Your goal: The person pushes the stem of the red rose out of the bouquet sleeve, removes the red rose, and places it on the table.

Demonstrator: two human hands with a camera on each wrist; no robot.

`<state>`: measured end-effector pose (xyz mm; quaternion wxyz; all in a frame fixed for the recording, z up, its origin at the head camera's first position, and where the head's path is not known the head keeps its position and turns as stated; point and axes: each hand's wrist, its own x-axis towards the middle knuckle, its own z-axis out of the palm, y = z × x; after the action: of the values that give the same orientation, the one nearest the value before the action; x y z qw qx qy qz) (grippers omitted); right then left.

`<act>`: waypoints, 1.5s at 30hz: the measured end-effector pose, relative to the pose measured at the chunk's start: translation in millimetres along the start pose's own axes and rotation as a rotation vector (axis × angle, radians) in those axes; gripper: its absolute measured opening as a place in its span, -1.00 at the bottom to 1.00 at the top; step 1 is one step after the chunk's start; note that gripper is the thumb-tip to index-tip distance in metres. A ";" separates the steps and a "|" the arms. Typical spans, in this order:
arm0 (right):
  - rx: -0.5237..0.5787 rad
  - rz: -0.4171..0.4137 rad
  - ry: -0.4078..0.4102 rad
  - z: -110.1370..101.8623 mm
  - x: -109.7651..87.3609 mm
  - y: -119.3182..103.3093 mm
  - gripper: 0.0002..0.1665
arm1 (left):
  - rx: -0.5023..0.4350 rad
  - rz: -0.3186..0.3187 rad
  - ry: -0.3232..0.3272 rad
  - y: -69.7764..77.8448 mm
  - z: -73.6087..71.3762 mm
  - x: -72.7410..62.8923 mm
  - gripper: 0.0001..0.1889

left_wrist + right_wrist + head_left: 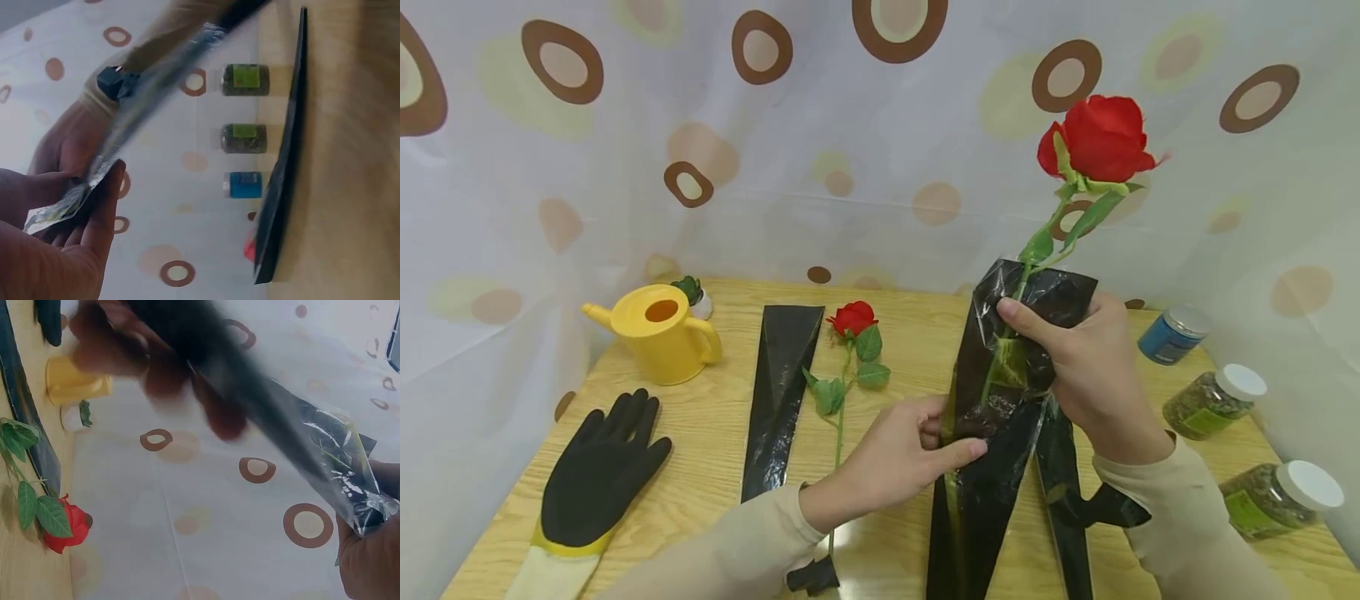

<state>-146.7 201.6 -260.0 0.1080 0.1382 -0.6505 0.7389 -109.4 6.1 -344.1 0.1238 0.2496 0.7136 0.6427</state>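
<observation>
In the head view a red rose (1103, 140) stands out of the top of a glossy black flower sleeve (988, 479), its green stem running down inside. My right hand (1093, 375) grips the sleeve near its mouth, thumb on the front by the stem. Lower down, my left hand (887, 458) pinches the sleeve's left side, thumb in front and fingers behind. Both hands show on the sleeve in the left wrist view too, where the left hand (69, 262) is near the camera. The sleeve's lower tip runs past the head view's bottom edge.
A second rose (853, 320) lies beside a flat black sleeve (781, 392); another sleeve (1063, 500) lies right. Leftward are a yellow watering can (658, 342), a small potted plant (694, 296) and a black glove (598, 475). A blue jar (1174, 335) and two white-lidded jars (1213, 402) line the right.
</observation>
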 end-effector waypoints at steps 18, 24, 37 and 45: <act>0.219 -0.083 -0.096 -14.6 15.1 -29.7 -0.57 | 0.101 0.147 0.090 11.8 -5.6 11.2 -0.39; 0.295 -0.254 -0.023 -20.6 25.4 -40.5 -0.60 | 0.106 0.109 0.030 7.1 -7.4 12.4 -0.44; 0.432 -0.512 0.365 -57.9 30.3 -74.3 -0.72 | -0.006 -0.008 -0.001 3.1 -23.4 22.8 -0.42; 0.278 -0.369 0.135 -48.1 20.3 -24.6 -0.55 | 0.059 -0.068 0.064 -7.6 -42.4 47.0 -0.29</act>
<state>-160.4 252.0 -235.6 0.2644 0.2188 -0.4976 0.7967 -171.7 -6.3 -338.7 0.1154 0.2078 0.7438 0.6247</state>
